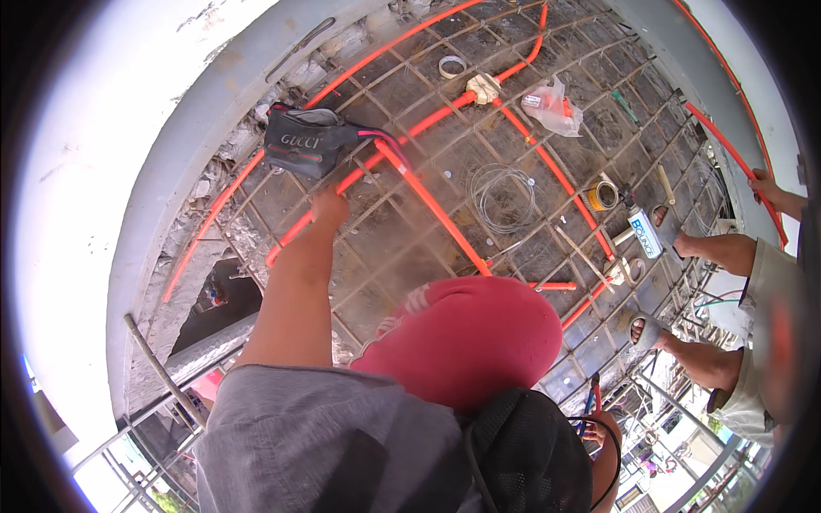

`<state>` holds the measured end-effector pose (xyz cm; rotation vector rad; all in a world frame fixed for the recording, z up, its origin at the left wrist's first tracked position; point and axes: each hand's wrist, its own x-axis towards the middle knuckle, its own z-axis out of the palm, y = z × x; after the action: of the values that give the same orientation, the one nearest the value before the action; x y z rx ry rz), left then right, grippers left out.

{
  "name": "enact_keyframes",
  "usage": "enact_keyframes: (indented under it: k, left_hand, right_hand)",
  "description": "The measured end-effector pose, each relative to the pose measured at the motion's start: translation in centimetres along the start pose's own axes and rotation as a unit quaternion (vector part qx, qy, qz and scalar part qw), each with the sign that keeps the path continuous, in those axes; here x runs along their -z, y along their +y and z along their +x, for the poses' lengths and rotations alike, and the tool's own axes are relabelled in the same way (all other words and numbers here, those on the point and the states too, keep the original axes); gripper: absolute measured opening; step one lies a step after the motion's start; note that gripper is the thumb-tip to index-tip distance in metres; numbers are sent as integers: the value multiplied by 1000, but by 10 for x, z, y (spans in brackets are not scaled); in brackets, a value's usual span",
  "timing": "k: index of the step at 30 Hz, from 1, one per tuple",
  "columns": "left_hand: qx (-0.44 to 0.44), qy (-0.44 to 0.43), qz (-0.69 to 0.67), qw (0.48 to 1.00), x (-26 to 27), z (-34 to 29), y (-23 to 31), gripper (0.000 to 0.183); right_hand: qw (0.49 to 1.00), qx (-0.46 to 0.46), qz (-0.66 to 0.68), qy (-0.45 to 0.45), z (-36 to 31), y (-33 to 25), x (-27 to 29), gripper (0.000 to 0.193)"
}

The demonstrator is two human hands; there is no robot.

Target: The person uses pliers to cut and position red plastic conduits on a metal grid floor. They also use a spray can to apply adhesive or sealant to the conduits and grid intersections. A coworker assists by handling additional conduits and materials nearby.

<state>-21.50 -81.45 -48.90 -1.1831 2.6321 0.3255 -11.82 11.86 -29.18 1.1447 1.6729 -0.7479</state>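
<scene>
My left hand (329,208) is closed around a long orange conduit pipe (432,117), which runs over a grid of steel rebar (410,73). Its fingers are partly hidden. Just beyond that hand, a black bag (304,139) with a strap lies over the rebar. Low on the right, my right hand (604,430) grips a pliers-like tool (594,395) with red and blue handles; its exact kind is hard to make out. Another orange pipe (440,221) lies on the grid between my hands, in front of my pink-clad knee.
Another person's hand (764,188) holds an orange pipe (737,158) at right; their sandalled feet (646,329) stand on the grid. Around lie coiled wire (503,198), a spray can (644,232), a tin (602,196), a plastic bag (554,107) and a junction box (483,88). An opening (218,299) gapes at left.
</scene>
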Motion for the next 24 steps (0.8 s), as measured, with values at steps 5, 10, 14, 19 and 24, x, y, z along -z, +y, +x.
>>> enact_keyframes:
  k: [5, 10, 14, 19, 24]
  left_hand:
    - [16, -89, 27, 996, 1, 30, 27, 43]
    - [42, -102, 34, 993, -8, 42, 31, 42]
    - [9, -67, 44, 997, -5, 41, 25, 41]
    - [-2, -104, 90, 990, -1, 42, 18, 42]
    - [32, -101, 52, 993, -9, 48, 28, 42]
  right_hand:
    - [1000, -13, 15, -6, -18, -4, -18, 23]
    - [999, -19, 26, -8, -26, -8, -23, 25]
    - [999, -15, 30, -16, -23, -7, -24, 26]
    - [999, -21, 26, -17, -23, -6, -26, 27]
    - [999, -16, 37, -18, -23, -5, -27, 28]
